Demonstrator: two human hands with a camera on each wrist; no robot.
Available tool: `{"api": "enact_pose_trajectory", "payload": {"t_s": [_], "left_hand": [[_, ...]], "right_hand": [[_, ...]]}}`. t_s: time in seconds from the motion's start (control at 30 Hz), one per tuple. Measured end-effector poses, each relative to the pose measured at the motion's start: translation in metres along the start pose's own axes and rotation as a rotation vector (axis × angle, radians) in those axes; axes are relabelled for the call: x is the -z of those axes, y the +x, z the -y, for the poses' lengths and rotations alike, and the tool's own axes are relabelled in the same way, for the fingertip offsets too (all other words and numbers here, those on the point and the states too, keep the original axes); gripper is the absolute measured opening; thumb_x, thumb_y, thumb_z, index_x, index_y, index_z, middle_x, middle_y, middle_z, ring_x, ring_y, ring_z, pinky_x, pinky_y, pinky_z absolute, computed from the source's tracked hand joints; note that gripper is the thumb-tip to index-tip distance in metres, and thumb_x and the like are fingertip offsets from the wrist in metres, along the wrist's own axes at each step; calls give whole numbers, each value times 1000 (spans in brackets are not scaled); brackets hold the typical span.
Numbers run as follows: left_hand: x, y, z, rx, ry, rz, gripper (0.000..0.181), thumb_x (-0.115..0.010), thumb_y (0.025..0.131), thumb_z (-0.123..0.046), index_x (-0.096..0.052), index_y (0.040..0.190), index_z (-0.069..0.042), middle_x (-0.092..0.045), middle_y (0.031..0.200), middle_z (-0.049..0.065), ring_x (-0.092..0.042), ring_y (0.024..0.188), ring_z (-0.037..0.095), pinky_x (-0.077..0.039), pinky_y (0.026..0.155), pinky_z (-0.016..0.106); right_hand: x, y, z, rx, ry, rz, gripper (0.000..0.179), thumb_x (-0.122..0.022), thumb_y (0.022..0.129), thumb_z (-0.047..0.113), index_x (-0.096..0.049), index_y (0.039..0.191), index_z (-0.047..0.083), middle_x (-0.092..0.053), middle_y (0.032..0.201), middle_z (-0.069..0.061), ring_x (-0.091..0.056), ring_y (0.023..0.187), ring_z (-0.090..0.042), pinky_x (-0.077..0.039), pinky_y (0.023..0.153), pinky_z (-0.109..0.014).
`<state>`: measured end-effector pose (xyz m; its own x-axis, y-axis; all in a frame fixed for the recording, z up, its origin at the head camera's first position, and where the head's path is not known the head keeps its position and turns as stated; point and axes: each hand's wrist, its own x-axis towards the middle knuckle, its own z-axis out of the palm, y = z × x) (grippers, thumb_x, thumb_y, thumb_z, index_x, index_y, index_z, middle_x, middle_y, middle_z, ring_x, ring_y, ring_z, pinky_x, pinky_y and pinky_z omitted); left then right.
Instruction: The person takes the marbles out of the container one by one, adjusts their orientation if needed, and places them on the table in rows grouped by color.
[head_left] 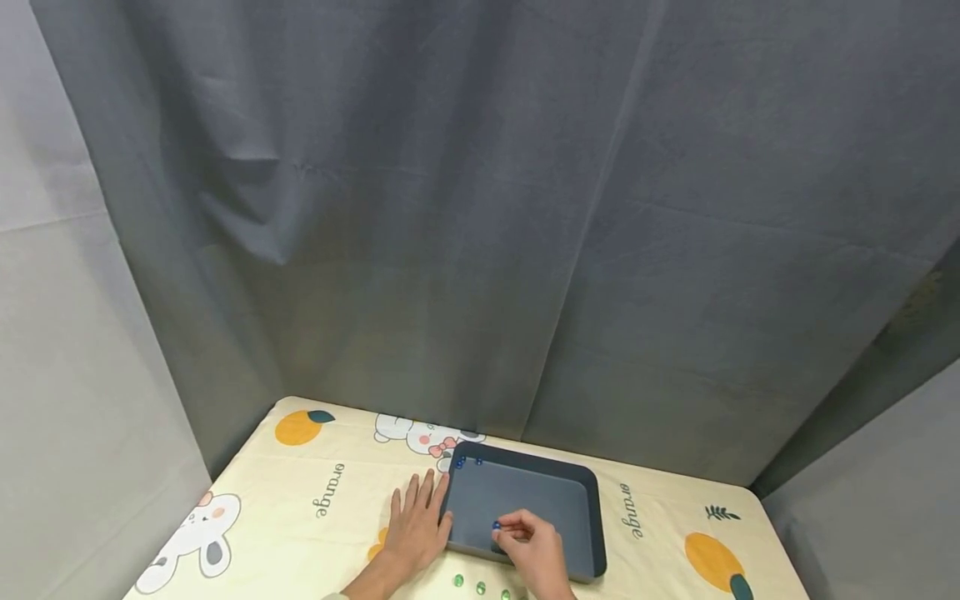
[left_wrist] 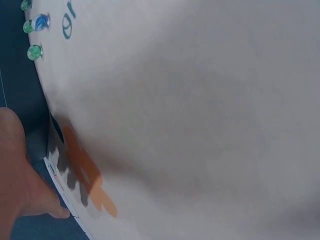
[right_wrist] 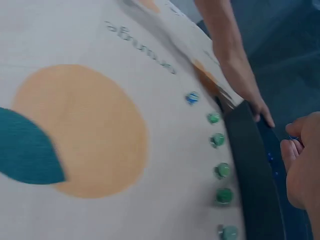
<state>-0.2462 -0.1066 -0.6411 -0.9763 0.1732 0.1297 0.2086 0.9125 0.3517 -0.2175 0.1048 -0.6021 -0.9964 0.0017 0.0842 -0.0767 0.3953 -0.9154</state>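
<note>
A dark rectangular tray (head_left: 555, 504) lies on the cloth. My left hand (head_left: 416, 527) lies at its left side, fingers straight, fingertips and thumb right at the rim. Over the near half of the tray, my right hand (head_left: 534, 550) pinches a small blue marble (head_left: 497, 525) between thumb and forefinger. Blue marbles (head_left: 478, 461) sit in the tray's far left corner. Outside the near wall stands a row of green marbles (right_wrist: 217, 139), with a blue-and-white marble (right_wrist: 192, 97) beside the row in the right wrist view.
A cream tablecloth (head_left: 300, 483) printed with oranges, rabbits and lettering covers the table. Behind it a grey curtain (head_left: 420, 250) hangs close to the far edge, and pale panels (head_left: 75, 400) stand at both sides.
</note>
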Motion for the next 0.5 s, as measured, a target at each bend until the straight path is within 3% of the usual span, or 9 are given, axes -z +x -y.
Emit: {"api": "enact_pose_trajectory", "payload": {"t_s": [0.2, 0.5], "left_hand": [[0, 0, 0, 6, 27, -3, 60, -49, 101, -36, -37, 155, -12, -32, 158, 19, -25, 144, 44, -16, 111, 70], [-1, -2, -1, 12, 62, -5, 60, -47, 102, -38, -36, 156, -14, -31, 159, 16, -25, 145, 42, -15, 111, 70]], "right_hand": [[-5, -27, -3, -16, -7, 110, 11, -82, 78, 5, -74, 85, 6, -70, 74, 1, -67, 66, -15, -55, 59, -24], [-2, -53, -16, 16, 109, 401, 17, -74, 89, 12, -72, 96, -4, -73, 84, -10, -70, 72, -11, -56, 64, -24]]}}
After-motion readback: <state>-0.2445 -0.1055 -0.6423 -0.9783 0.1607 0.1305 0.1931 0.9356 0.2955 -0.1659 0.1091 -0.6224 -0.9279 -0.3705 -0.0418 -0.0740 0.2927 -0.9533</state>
